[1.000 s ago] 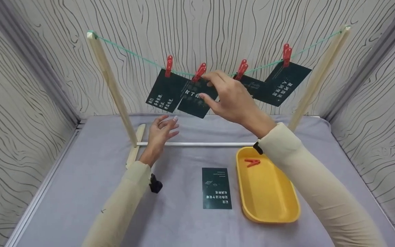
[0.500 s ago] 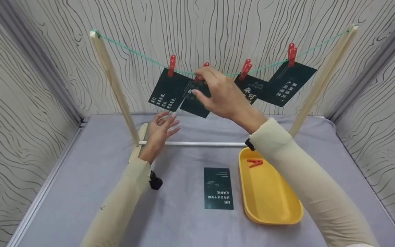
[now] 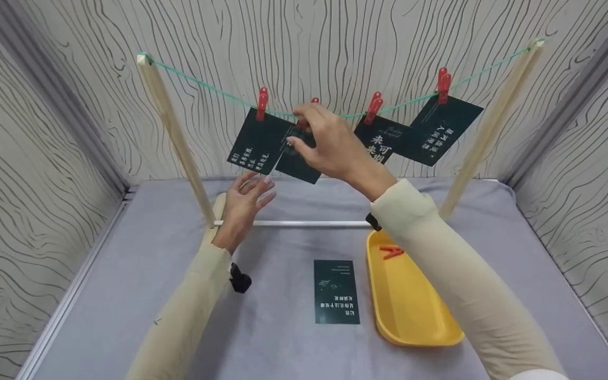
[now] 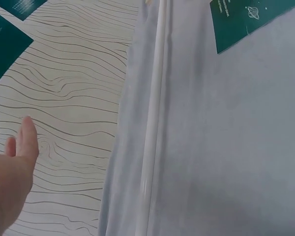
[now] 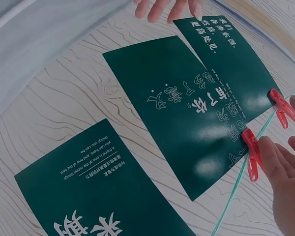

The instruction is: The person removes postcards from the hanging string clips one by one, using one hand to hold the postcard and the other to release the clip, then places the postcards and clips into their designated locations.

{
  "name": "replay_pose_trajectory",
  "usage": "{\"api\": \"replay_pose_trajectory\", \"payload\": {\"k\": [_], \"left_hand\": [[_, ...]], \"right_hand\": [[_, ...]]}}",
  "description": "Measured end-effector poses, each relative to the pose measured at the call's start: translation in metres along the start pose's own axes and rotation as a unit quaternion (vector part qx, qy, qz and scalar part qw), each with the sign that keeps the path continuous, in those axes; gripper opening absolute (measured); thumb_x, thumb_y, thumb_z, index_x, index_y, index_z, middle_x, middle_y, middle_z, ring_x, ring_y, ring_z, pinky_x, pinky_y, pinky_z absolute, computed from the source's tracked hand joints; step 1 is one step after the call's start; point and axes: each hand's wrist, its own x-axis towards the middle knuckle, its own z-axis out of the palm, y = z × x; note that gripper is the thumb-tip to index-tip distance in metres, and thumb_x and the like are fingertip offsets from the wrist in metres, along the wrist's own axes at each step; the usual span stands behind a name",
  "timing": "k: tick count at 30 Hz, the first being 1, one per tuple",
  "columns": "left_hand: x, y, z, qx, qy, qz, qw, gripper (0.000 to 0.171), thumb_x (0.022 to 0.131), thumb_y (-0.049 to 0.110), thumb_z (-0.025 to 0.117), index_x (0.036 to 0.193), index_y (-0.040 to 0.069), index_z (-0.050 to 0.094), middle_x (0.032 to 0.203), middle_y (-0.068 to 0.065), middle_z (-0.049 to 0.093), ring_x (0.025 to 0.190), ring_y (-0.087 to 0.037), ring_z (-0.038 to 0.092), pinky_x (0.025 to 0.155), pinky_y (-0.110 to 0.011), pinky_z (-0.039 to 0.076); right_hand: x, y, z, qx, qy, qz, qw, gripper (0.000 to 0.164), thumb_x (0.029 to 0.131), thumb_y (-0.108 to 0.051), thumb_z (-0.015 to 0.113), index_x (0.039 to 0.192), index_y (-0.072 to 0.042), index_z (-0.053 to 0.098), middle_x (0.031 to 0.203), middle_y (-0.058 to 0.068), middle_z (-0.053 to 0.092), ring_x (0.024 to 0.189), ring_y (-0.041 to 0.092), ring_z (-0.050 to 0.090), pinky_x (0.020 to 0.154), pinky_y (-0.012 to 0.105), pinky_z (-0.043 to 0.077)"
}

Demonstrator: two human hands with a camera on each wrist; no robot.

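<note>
Dark green cards hang from a thin green string (image 3: 198, 82) by red clothespins. My right hand (image 3: 330, 145) is at the second card (image 3: 298, 166) from the left, partly covering it. In the right wrist view its thumb lies beside that card's clothespin (image 5: 253, 156); thumb and fingers look parted, with no pinch visible. The leftmost card (image 3: 256, 140) hangs from another clothespin (image 3: 262, 103). Just below its lower edge is my left hand (image 3: 241, 208), fingers spread and loosely bent, holding nothing. Whether its fingertips touch the card is unclear.
Two more cards hang at the right, the outer card (image 3: 444, 132) near a wooden post (image 3: 488, 126). Another post (image 3: 169, 126) stands left; a white rod (image 3: 304, 224) runs low between them. One card (image 3: 335, 290) lies beside a yellow tray (image 3: 380, 316) containing a red clothespin (image 3: 391, 252).
My right hand has moved left along the string, from the second card's right side across its clothespin, exposing more of the third card. My left hand has stayed nearly in place.
</note>
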Motion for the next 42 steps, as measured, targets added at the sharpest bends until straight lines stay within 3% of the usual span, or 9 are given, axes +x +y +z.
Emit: {"api": "replay_pose_trajectory", "payload": {"k": [7,13,20,27,30,36,42], "left_hand": [[0.000,-0.001,0.000,0.003,-0.002,0.001,1.0000,0.057,0.102,0.013,0.069,0.152,0.004,0.042,0.146,-0.024,0.055,0.137,-0.036,0.061,0.106,-0.038,0.058],[0.003,0.002,0.002,0.006,0.010,-0.011,0.9999,0.068,0.100,0.020,0.074,0.156,0.006,0.037,0.151,-0.020,0.056,0.137,-0.032,0.062,0.105,-0.037,0.058],[0.006,0.004,0.003,-0.005,0.017,0.000,0.9998,0.063,0.098,0.018,0.076,0.152,0.008,0.044,0.150,-0.016,0.058,0.135,-0.028,0.064,0.105,-0.037,0.058],[0.005,0.009,0.005,-0.010,0.020,0.007,0.9997,0.067,0.098,0.017,0.076,0.153,0.004,0.041,0.152,-0.018,0.055,0.134,-0.030,0.064,0.108,-0.040,0.057],[0.005,0.011,0.006,-0.017,0.013,0.009,0.9997,0.062,0.099,0.016,0.075,0.150,0.004,0.042,0.147,-0.017,0.058,0.134,-0.030,0.064,0.108,-0.040,0.057],[0.006,0.011,0.008,-0.045,0.003,0.021,0.9988,0.035,0.100,0.010,0.071,0.129,0.006,0.051,0.125,-0.011,0.063,0.121,-0.025,0.068,0.111,-0.046,0.054],[0.008,0.012,0.009,-0.051,0.000,0.028,0.9983,0.036,0.101,0.010,0.070,0.132,0.005,0.054,0.125,-0.010,0.063,0.113,-0.017,0.068,0.111,-0.043,0.055]], "right_hand": [[0.001,-0.004,0.004,0.004,-0.003,0.004,1.000,0.044,0.103,-0.022,0.069,0.140,-0.002,0.058,0.125,0.017,0.066,0.109,0.029,0.069,0.099,0.039,0.060],[0.006,-0.007,0.006,0.000,-0.003,0.006,1.000,0.043,0.104,-0.022,0.067,0.141,-0.002,0.057,0.136,0.016,0.065,0.118,0.028,0.068,0.107,0.038,0.057],[0.014,-0.010,0.009,-0.024,-0.011,-0.008,1.000,0.042,0.106,-0.022,0.064,0.141,0.000,0.057,0.142,0.017,0.063,0.132,0.029,0.063,0.116,0.039,0.051],[0.029,-0.019,0.011,-0.044,0.005,-0.023,0.999,0.042,0.106,-0.020,0.062,0.142,0.002,0.056,0.142,0.017,0.062,0.132,0.029,0.064,0.117,0.037,0.049],[0.035,-0.021,0.013,-0.051,-0.001,-0.020,0.999,0.045,0.106,-0.022,0.062,0.144,0.002,0.054,0.144,0.019,0.061,0.134,0.029,0.062,0.117,0.038,0.049],[0.043,-0.023,0.017,-0.048,-0.015,-0.004,0.999,0.053,0.108,-0.025,0.060,0.150,0.005,0.047,0.148,0.022,0.056,0.139,0.031,0.058,0.119,0.040,0.047],[0.048,-0.023,0.020,-0.013,-0.008,0.044,0.999,0.059,0.108,-0.028,0.060,0.154,0.004,0.042,0.148,0.020,0.056,0.136,0.029,0.060,0.118,0.039,0.048]]}}
